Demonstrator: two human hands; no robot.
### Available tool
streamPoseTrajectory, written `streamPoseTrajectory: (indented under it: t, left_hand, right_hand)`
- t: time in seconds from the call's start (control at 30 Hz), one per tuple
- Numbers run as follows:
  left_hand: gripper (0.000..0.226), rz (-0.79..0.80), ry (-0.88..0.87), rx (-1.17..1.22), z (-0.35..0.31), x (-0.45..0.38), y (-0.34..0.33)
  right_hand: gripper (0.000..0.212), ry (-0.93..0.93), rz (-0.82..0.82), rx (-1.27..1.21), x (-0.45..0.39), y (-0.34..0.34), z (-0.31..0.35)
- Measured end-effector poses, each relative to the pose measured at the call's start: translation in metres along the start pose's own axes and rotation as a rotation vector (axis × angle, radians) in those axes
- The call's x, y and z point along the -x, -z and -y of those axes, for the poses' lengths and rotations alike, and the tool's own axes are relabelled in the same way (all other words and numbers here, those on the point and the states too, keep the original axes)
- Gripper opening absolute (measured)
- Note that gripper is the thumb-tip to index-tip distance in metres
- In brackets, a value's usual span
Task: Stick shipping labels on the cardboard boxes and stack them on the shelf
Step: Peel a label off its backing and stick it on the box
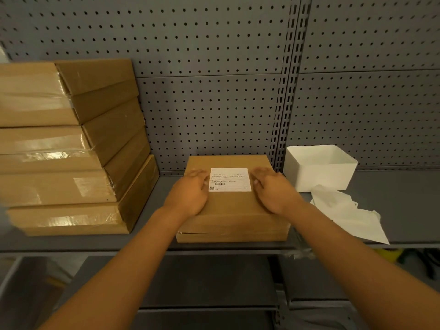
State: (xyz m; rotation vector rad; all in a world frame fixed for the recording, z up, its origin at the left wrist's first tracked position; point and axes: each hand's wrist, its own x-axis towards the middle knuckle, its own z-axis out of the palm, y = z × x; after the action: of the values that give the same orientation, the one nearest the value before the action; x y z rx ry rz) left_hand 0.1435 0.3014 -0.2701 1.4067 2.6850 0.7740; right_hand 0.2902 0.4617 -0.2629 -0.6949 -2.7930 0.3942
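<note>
A flat cardboard box (232,210) lies on the grey shelf (392,201), in the middle. A white shipping label (229,179) is stuck on its top, towards the back. My left hand (190,192) rests flat on the box top just left of the label, fingers straight. My right hand (273,190) lies flat on the top just right of the label. Both hands are slightly blurred. On the left of the shelf stands a leaning stack of several taped cardboard boxes (71,148).
A white open-top plastic bin (319,167) stands at the right rear of the shelf. Crumpled white backing paper (345,213) lies in front of it, reaching the shelf edge. Grey pegboard (214,79) forms the back wall. A lower shelf shows below.
</note>
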Motion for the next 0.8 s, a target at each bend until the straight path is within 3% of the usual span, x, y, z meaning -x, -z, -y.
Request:
streamPoseTrajectory:
  t: [0.1, 0.2, 0.3, 0.43, 0.57, 0.7, 0.8]
  left_hand:
    - [0.047, 0.092, -0.122, -0.013, -0.022, 0.000, -0.017]
    - [0.047, 0.138, -0.062, -0.034, -0.002, 0.003, -0.012]
    - [0.048, 0.119, -0.068, 0.001, 0.004, 0.008, -0.001]
    - [0.048, 0.156, -0.235, -0.077, -0.013, 0.016, -0.008]
    - [0.048, 0.065, -0.127, -0.122, 0.005, 0.028, 0.003]
    - [0.047, 0.101, -0.273, -0.136, -0.008, 0.033, -0.003]
    - [0.044, -0.011, -0.170, -0.151, 0.007, 0.036, 0.001]
  right_hand:
    - [0.049, 0.179, 0.104, 0.005, 0.001, -0.013, 0.029]
    - [0.053, 0.118, 0.221, 0.062, 0.005, -0.008, 0.013]
    - [0.054, 0.020, 0.161, 0.064, 0.008, 0.001, 0.001]
    - [0.055, 0.205, 0.223, 0.059, 0.015, -0.012, 0.023]
    - [0.055, 0.111, 0.167, 0.103, 0.017, -0.003, 0.002]
    - [0.052, 0.277, 0.162, 0.073, 0.025, -0.011, 0.026]
    - [0.050, 0.245, 0.122, 0.065, 0.030, -0.010, 0.018]
